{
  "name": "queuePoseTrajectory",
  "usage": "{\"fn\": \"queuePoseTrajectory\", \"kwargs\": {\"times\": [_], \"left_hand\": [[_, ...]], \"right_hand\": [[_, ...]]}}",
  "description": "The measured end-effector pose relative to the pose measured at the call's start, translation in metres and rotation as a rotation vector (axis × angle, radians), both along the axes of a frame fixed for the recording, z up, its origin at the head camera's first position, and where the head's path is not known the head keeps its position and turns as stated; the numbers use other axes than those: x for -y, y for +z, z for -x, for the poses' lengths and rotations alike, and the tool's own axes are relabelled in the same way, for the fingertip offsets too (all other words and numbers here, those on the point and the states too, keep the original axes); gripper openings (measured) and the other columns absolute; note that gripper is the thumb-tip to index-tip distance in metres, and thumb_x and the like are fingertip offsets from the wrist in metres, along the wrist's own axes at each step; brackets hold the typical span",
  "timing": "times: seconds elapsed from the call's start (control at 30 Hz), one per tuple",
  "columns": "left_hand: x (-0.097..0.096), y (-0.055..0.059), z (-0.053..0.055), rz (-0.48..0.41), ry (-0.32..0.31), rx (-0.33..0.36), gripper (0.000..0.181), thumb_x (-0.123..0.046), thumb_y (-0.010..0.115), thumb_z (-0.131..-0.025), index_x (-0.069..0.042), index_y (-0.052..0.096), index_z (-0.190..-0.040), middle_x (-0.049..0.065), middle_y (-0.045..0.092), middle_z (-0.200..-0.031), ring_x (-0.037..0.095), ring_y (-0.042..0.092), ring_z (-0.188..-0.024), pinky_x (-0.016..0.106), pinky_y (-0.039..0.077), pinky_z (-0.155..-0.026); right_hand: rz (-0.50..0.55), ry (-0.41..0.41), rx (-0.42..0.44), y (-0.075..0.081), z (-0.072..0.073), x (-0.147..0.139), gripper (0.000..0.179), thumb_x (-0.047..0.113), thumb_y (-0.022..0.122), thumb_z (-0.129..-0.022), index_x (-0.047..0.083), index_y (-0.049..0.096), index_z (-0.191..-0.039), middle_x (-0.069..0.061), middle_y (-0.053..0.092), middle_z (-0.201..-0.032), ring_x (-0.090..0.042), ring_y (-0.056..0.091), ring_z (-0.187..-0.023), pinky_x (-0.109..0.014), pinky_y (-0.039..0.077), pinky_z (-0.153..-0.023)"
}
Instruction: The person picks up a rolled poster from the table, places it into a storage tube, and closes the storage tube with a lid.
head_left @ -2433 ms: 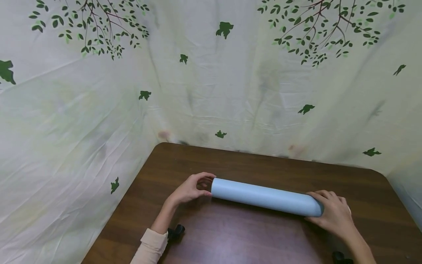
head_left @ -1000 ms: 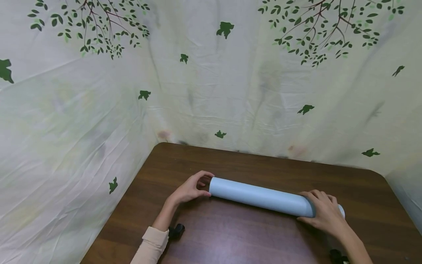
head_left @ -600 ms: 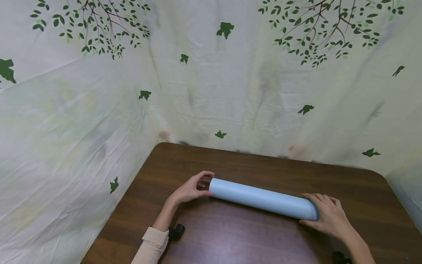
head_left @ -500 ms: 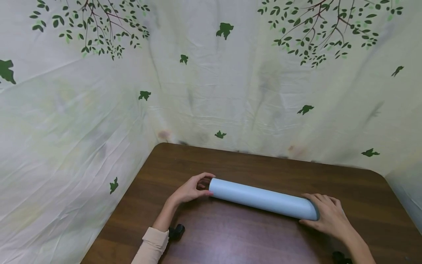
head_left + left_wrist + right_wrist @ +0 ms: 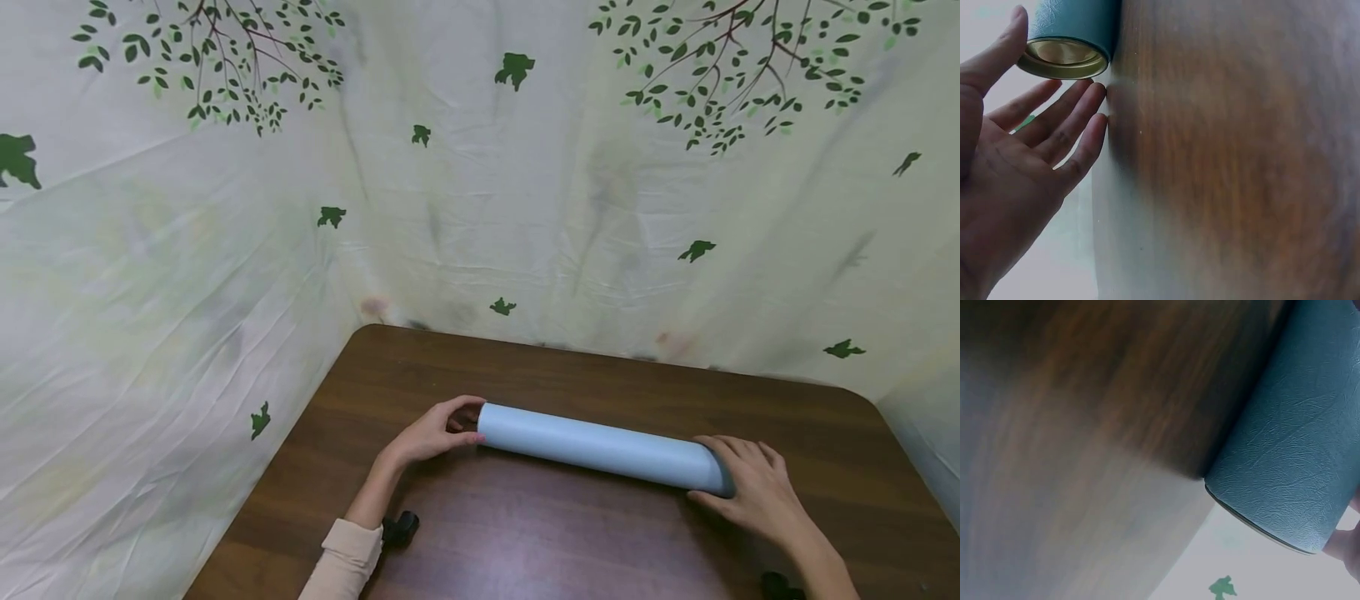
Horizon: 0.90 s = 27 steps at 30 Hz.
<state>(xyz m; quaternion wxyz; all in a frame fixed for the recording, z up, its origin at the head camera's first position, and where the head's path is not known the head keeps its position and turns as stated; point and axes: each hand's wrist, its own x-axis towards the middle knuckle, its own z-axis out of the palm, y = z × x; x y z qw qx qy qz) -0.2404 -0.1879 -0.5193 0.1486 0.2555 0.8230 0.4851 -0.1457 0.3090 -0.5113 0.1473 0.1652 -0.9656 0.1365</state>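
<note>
A long light blue tube (image 5: 600, 446) lies across the table (image 5: 600, 542), slanting slightly toward me at its right end. Its surface looks finely wrinkled, and a gold metal end (image 5: 1063, 53) shows in the left wrist view. My left hand (image 5: 431, 429) pinches that end lightly, thumb on one side and fingertips opposite, with the palm away from it. Around the right end my right hand (image 5: 753, 483) grips, thumb on the near side and fingers over the far side. It hides the tube's right tip in the head view; the right wrist view shows the rim.
Pale cloth (image 5: 480, 208) printed with green leaves hangs behind the table and at its left. The rounded back corners of the table are in view. A black strap device (image 5: 401, 529) sits at my left wrist, another (image 5: 780, 586) at my right.
My right hand slid left along the tube, baring its right tip about a second ago, then moved back right over the tip. The left hand and the tube have barely shifted.
</note>
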Motion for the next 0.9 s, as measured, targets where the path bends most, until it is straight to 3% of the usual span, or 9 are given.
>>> {"fn": "queuePoseTrajectory", "kwargs": {"times": [0.2, 0.57, 0.9], "left_hand": [[-0.0001, -0.0014, 0.0013, 0.003, -0.006, -0.012, 0.063, -0.024, 0.073, -0.098, -0.005, 0.046, -0.152, 0.014, 0.063, -0.136, 0.03, 0.062, -0.123, 0.047, 0.052, -0.102], [-0.0026, -0.0018, 0.0021, 0.01, 0.011, -0.001, 0.06, -0.025, 0.072, -0.099, -0.009, 0.048, -0.151, 0.014, 0.064, -0.134, 0.029, 0.062, -0.122, 0.04, 0.053, -0.098], [-0.0042, -0.0004, 0.0026, 0.024, 0.012, -0.011, 0.063, -0.025, 0.072, -0.099, -0.007, 0.045, -0.153, 0.012, 0.062, -0.136, 0.029, 0.061, -0.124, 0.041, 0.052, -0.098]], "right_hand": [[-0.012, -0.014, 0.02, 0.0018, -0.0003, -0.0002, 0.083, 0.041, 0.096, -0.066, 0.012, 0.061, -0.135, -0.02, 0.066, -0.126, -0.046, 0.059, -0.114, -0.072, 0.033, -0.098], [-0.026, -0.024, 0.023, 0.0024, 0.0006, -0.0008, 0.085, 0.042, 0.095, -0.066, 0.012, 0.059, -0.137, -0.021, 0.066, -0.128, -0.046, 0.059, -0.114, -0.073, 0.034, -0.098], [-0.029, -0.023, 0.006, 0.0014, 0.0012, -0.0029, 0.085, 0.04, 0.096, -0.065, 0.012, 0.06, -0.136, -0.021, 0.066, -0.127, -0.046, 0.059, -0.114, -0.073, 0.034, -0.097]]}}
